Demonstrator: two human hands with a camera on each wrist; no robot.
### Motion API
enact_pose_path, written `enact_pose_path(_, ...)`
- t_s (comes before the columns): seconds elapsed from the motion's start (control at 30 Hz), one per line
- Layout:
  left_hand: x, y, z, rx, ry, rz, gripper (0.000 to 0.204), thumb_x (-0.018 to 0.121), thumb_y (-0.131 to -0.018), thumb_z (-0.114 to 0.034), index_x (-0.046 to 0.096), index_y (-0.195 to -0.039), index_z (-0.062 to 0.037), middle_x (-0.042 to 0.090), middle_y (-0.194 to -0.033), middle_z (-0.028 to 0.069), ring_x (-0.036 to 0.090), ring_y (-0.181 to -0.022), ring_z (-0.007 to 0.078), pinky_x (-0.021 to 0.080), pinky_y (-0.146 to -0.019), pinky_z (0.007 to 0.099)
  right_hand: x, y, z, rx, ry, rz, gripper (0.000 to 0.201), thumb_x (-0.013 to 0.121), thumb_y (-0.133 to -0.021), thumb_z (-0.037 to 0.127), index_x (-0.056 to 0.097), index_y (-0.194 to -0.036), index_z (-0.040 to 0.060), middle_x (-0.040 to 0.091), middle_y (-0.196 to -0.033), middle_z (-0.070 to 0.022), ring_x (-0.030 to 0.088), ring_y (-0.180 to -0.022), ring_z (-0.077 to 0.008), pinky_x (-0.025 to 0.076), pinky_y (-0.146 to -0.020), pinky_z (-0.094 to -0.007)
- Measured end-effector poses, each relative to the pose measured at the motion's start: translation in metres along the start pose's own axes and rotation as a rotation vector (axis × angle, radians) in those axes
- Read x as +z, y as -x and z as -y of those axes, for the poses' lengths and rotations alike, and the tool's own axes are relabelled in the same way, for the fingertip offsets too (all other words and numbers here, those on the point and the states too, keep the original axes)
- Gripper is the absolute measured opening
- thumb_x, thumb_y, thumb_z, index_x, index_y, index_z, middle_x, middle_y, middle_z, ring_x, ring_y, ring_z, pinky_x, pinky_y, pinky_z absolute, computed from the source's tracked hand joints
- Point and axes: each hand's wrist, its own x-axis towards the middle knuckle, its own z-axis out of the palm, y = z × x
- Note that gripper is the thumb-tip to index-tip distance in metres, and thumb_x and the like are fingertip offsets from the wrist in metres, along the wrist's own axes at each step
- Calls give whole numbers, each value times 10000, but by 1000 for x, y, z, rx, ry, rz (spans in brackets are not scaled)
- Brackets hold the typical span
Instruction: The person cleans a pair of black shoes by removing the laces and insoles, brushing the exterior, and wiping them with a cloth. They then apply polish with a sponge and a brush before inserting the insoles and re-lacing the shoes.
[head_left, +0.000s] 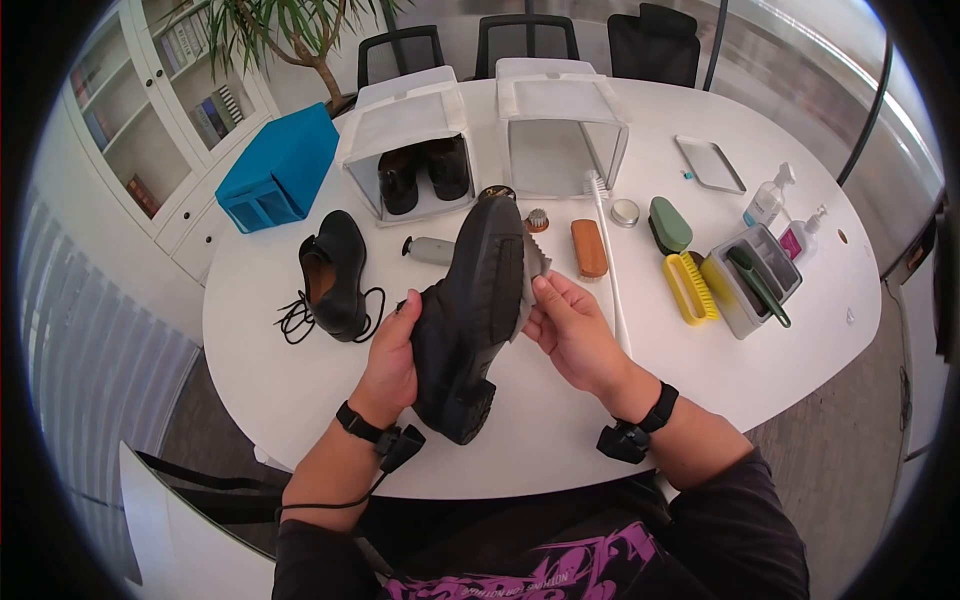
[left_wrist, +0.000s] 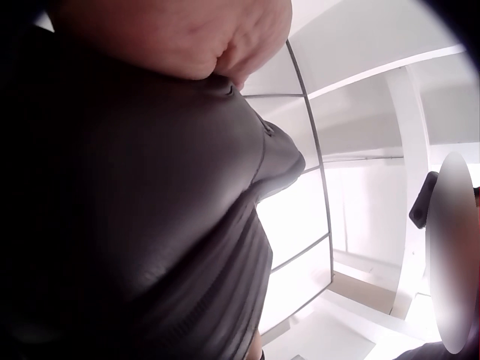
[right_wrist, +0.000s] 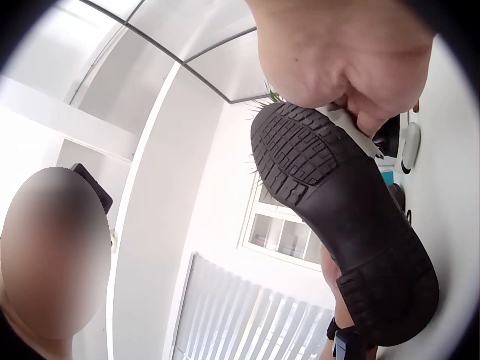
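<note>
A black shoe (head_left: 465, 300) is held up over the table's near part, toe pointing away and its sole turned to the right. My left hand (head_left: 391, 355) grips it near the heel end, thumb up along its side; the fingers are hidden behind it. My right hand (head_left: 575, 325) pinches a grey cloth (head_left: 533, 283) against the shoe's right side, towards the toe. In the right wrist view the ridged sole (right_wrist: 341, 202) shows below the right hand (right_wrist: 345, 60). The left wrist view shows the dark upper (left_wrist: 172, 172) close under the left hand (left_wrist: 180, 30).
Another black shoe (head_left: 335, 275) with loose laces stands at the left, near a grey cylinder (head_left: 430, 250). Beyond are a blue box (head_left: 278, 170) and two clear-fronted boxes, one holding black shoes (head_left: 423, 175). Rightward lie brushes (head_left: 590, 250), a white stick (head_left: 610, 270), a tin (head_left: 625, 212) and a grey caddy (head_left: 740, 290).
</note>
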Motion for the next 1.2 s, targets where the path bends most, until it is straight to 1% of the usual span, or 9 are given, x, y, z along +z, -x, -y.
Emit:
enact_pose_path(0.2,-2,-3,-5,11,62,-10,640,487,-1256,-488,593,-1584,51,730,-1523,199,744,-1355,315,597,-1193,470,-3,4,-12,173,39,51,274,546,-1269,330,713,-1320,119,603,-965,102,546,-848,-7,572,-933,-253)
enact_pose_path(0.23,-1,-3,-7,21,76,-26,646,482,-1256,-495,590,-1591,46,722,-1538,201,739,-1365,323,595,-1198,475,-15,0,-24,202,37,108,291,537,-1271,317,718,-1335,98,689,-1062,68,647,-955,-23,600,-1006,-270)
enact_pose_path(0.33,1,-5,-12,65,160,-65,655,481,-1252,-515,590,-1601,29,711,-1559,203,735,-1373,337,592,-1203,485,1,10,-27,252,115,135,319,519,-1275,288,716,-1371,57,758,-1236,-2,733,-1147,-86,609,-1127,-304)
enact_pose_path(0.37,1,-5,-14,64,160,-66,655,481,-1252,-515,590,-1601,29,711,-1559,203,735,-1373,337,592,-1203,485,1,11,-29,272,146,166,351,493,-1278,255,697,-1413,3,757,-1386,-77,736,-1320,-165,583,-1242,-351)
enact_pose_path(0.57,-16,-8,-20,182,248,-32,655,496,-1247,-523,597,-1595,23,709,-1564,201,728,-1386,335,584,-1218,485,8,13,-32,294,126,164,370,480,-1276,217,669,-1448,-50,746,-1382,-108,747,-1311,-204,589,-1264,-383)
enact_pose_path(0.7,-7,-5,-23,339,153,-188,621,518,-1249,-489,618,-1558,40,720,-1550,191,730,-1382,321,587,-1214,473,-3,10,-39,282,271,180,356,493,-1271,194,687,-1423,-62,755,-1350,-102,757,-1286,-205,615,-1231,-387)
enact_pose_path(0.77,-7,-4,-27,371,135,-224,609,525,-1249,-477,625,-1546,46,727,-1540,187,732,-1377,315,588,-1213,468,-5,10,-42,196,523,246,336,505,-1264,170,709,-1365,-78,767,-1297,-97,774,-1243,-209,641,-1196,-389)
enact_pose_path(0.97,-20,-12,-22,546,113,-390,568,521,-1256,-460,665,-1507,29,749,-1508,149,743,-1338,278,568,-1207,431,-2,12,-41,290,383,221,326,517,-1253,139,725,-1339,-97,777,-1265,-105,796,-1253,-253,659,-1155,-386)
enact_pose_path(1.2,2,3,-26,666,137,-251,541,515,-1261,-434,667,-1489,33,750,-1506,146,728,-1367,252,551,-1226,420,11,13,-24,442,412,216,311,531,-1247,139,725,-1244,-105,789,-1258,-138,789,-1319,-343,651,-1174,-413)
